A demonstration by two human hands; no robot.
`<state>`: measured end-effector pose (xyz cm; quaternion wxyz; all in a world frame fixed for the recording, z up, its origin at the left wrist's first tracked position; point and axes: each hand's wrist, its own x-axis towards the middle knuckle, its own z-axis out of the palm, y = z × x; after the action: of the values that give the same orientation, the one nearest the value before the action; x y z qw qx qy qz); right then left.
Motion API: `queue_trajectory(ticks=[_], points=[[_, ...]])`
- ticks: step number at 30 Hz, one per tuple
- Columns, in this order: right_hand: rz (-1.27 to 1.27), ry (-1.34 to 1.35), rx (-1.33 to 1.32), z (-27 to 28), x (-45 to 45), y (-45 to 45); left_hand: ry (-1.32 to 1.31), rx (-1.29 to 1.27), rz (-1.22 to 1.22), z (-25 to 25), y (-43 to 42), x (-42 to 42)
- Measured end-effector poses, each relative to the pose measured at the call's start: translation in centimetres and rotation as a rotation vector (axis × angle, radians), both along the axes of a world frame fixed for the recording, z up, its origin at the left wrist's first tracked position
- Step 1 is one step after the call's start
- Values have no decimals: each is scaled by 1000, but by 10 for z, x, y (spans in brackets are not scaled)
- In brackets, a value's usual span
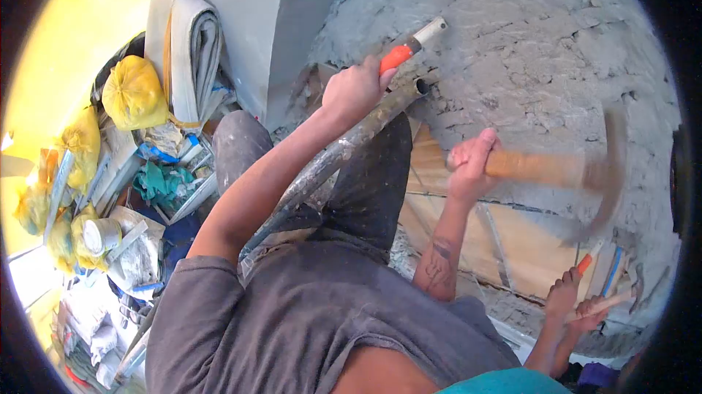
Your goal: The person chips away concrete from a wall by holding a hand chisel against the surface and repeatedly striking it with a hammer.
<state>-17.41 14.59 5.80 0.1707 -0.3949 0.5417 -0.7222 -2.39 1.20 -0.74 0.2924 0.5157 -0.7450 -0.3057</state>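
My left hand (pixel 355 92) is wrapped round a chisel (pixel 397 58) with an orange grip, a dark collar and a pale metal end. That end points up and right, over the rough grey wall surface (pixel 504 43). In my right hand (pixel 472 163) is the wooden handle of a hammer (pixel 537 167). The hammer's long curved head is smeared by motion at the right, apart from the chisel. Below my left hand a paint-spattered metal pipe (pixel 344 149) runs diagonally across my legs.
At lower right another person's hands (pixel 561 293) hold an orange-handled tool and a hammer (pixel 603 305). Wooden boards (pixel 504 240) lie below my right hand. On the left are yellow bags (pixel 135 94), a rolled grey mat (pixel 194 57), a bucket (pixel 102 236) and piled debris.
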Motion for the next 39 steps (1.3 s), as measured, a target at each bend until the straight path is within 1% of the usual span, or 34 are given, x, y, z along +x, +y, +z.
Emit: queue_trajectory(ticks=[1, 2, 4, 6, 7, 9, 10, 12, 13, 15, 16, 18, 19, 21, 22, 23, 24, 25, 26, 27, 28, 29, 31, 32, 33, 35, 36, 37, 39], points=[[2, -2, 2, -29, -6, -10, -2, 2, 2, -1, -1, -1], [-150, 246, 14, -80, -17, -25, -6, -12, 14, -4, -2, -3], [-297, 493, 29, -90, -6, -34, -12, -22, 31, 6, 5, 0], [-42, 170, 855, -75, -2, -28, -41, -22, 61, 27, 9, 4], [-34, 174, 836, -67, -4, -34, -40, -40, 72, 42, 9, 7], [-70, 407, 834, -55, -13, -21, -132, -168, -13, 63, 34, 10], [-68, 407, 834, -49, -8, -14, -113, -268, -67, 70, 44, 14], [-72, 239, 691, -34, 8, -10, -79, -256, -30, 64, 44, 13], [-70, 239, 691, -27, 14, -6, -40, -233, -13, 58, 46, 11], [-58, 145, 562, -15, 20, 0, -21, -231, -4, 44, 34, 9], [-59, 146, 563, -13, 19, 2, 10, -248, 9, 38, 29, 8], [90, 81, 311, -8, 17, 3, 29, -292, 39, 26, 20, 5], [92, 87, 312, -3, 19, 2, 34, -291, 43, 22, 14, 2], [112, 11, 171, 10, 24, 2, 55, -312, 46, 14, 7, -4], [78, 42, 162, 12, 25, 1, 56, -311, 45, 11, 6, -5], [77, 42, 162, 8, 24, -3, 54, -286, 45, 8, 6, -6], [-1, 54, 192, -2, 20, -9, 53, -261, 44, 7, 4, -6], [-80, 67, 221, -14, 16, -16, 53, -262, 42, 6, 3, -7], [-82, 68, 222, -34, 7, -27, 73, -246, 37, 4, 2, -7], [-157, 268, 379, -59, -4, -39, 92, -228, 32, 3, 3, -8], [-227, 470, 531, -65, -2, -46, 92, -228, 34, 1, 1, -8], [-220, 470, 528, -63, -7, -47, 100, -187, 31, 0, -2, -7], [-186, 562, 745, -27, 1, -38, 105, -137, 22, -2, -1, -6], [-192, 493, 745, -15, 2, -36, 125, -130, 23, -1, -1, -6], [-198, 493, 749, -3, 1, -28, 147, -117, 18, 0, 0, -8], [-222, 364, 586, 14, 0, -23, 128, -109, 28, 7, 1, -8], [-215, 374, 592, 14, 0, -21, 105, -90, 32, 9, 5, -9], [-132, 245, 430, 14, 0, -18, 112, -81, 39, 11, 7, -9], [-48, 118, 263, -8, -5, -25, 74, -46, 33, 17, 9, -9]])
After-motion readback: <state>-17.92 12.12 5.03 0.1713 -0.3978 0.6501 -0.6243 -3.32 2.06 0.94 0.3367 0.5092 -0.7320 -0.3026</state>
